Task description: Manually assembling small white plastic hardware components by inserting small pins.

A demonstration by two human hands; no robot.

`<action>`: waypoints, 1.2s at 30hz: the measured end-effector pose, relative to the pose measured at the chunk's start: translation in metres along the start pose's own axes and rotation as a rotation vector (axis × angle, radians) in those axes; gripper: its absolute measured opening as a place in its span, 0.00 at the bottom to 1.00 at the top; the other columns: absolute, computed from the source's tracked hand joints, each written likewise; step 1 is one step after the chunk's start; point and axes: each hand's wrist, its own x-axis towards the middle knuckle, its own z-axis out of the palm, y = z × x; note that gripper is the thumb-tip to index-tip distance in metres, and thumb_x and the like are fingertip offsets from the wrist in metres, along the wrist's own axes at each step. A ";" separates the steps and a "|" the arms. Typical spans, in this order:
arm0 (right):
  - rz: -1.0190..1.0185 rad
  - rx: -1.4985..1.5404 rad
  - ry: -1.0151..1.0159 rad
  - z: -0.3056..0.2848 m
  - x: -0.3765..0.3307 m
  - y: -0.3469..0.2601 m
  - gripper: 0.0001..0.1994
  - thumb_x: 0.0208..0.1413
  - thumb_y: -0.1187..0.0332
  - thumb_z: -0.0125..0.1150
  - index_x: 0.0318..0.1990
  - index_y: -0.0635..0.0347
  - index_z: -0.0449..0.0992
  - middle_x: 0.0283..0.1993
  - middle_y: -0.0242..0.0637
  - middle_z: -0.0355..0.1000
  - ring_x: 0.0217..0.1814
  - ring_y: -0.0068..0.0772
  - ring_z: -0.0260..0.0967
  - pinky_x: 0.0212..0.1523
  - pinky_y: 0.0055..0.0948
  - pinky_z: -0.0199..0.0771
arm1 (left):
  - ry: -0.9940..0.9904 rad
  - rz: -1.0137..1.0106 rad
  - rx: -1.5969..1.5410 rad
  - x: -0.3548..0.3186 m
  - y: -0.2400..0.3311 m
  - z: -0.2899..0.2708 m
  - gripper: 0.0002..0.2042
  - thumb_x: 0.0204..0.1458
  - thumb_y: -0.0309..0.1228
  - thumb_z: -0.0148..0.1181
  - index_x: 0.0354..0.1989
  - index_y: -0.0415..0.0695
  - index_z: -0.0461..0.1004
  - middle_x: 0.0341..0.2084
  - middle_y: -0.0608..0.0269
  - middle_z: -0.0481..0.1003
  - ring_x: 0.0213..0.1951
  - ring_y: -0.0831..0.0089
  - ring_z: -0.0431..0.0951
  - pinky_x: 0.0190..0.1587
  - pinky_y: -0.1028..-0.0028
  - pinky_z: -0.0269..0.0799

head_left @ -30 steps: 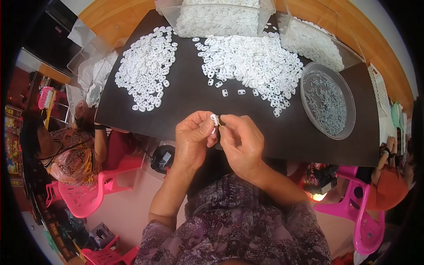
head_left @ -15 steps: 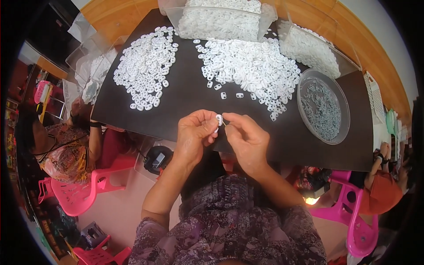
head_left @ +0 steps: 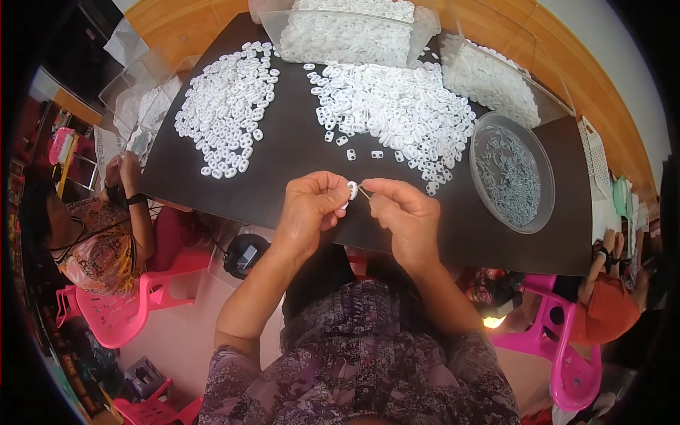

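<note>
As L hand (head_left: 304, 210) pinches white piece (head_left: 353, 190) (oval), R hand (head_left: 412, 221) grips rod (head_left: 365, 192); dish (head_left: 547, 191) nearby

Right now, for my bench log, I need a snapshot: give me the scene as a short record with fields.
Left hand: pinching a white oval piece
Right hand: holding a thin brass-coloured rod, tip near that piece
Left pile: loose white pieces
Middle pile: loose white pieces, larger spread
Round clear tray: small grey-green parts
Surface: dark table
</note>
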 end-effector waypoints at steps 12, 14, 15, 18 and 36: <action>0.038 0.169 0.000 -0.017 0.011 0.005 0.11 0.49 0.82 0.51 0.40 0.73 0.75 0.24 0.30 0.67 0.23 0.15 0.58 0.24 0.16 0.56 | -0.018 -0.003 0.066 0.012 0.000 0.007 0.06 0.52 0.30 0.59 0.29 0.40 0.74 0.17 0.71 0.69 0.16 0.86 0.63 0.18 0.86 0.54; 0.044 0.179 0.017 -0.019 0.012 0.005 0.11 0.49 0.83 0.51 0.40 0.73 0.75 0.24 0.30 0.67 0.23 0.15 0.57 0.24 0.16 0.55 | -0.038 -0.013 0.063 0.014 0.001 0.008 0.06 0.52 0.30 0.59 0.29 0.40 0.74 0.17 0.71 0.69 0.16 0.86 0.63 0.18 0.87 0.54; 0.046 0.153 0.036 -0.019 0.012 0.006 0.11 0.49 0.82 0.51 0.40 0.73 0.75 0.24 0.30 0.67 0.23 0.15 0.58 0.24 0.15 0.56 | -0.047 -0.013 0.062 0.015 0.001 0.008 0.06 0.52 0.30 0.59 0.29 0.40 0.74 0.17 0.71 0.69 0.16 0.86 0.63 0.18 0.87 0.54; 0.057 0.112 0.067 -0.017 0.012 0.003 0.10 0.48 0.81 0.53 0.39 0.71 0.76 0.25 0.30 0.70 0.23 0.15 0.60 0.25 0.15 0.58 | -0.026 0.030 0.080 0.021 -0.003 0.008 0.06 0.52 0.29 0.58 0.29 0.40 0.73 0.17 0.71 0.69 0.16 0.86 0.63 0.18 0.86 0.53; -0.466 -0.884 0.413 -0.095 0.026 -0.017 0.05 0.51 0.75 0.57 0.35 0.64 0.75 0.31 0.37 0.73 0.32 0.26 0.69 0.35 0.24 0.67 | 0.114 0.223 0.009 0.034 -0.016 0.005 0.04 0.52 0.27 0.58 0.31 0.39 0.73 0.19 0.70 0.70 0.19 0.85 0.65 0.20 0.86 0.56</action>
